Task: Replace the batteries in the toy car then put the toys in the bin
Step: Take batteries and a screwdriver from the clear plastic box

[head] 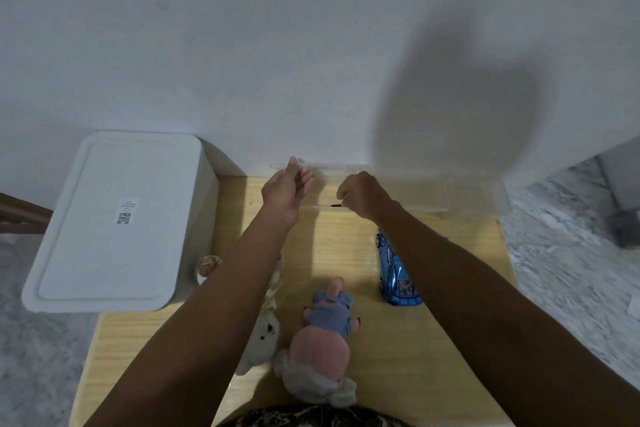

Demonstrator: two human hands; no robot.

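Observation:
The blue toy car (394, 274) lies on the wooden table (346, 239), partly under my right forearm. A pink plush doll in a blue shirt (325, 333) and a white teddy bear (261, 340) lie near the front edge. Both hands reach to a clear plastic container (450, 191) against the wall. My left hand (287, 187) curls its fingers at the container's left end and seems to grip its rim. Closed into a fist at the container's front wall, my right hand (362, 196) holds a small dark tool whose tip (336, 205) sticks out to the left.
A white bin with its lid on (114, 218) stands at the table's left, overhanging the edge. A small shell-like toy (207, 265) sits beside it. The white wall runs right behind the table. Marble-pattern floor lies on both sides.

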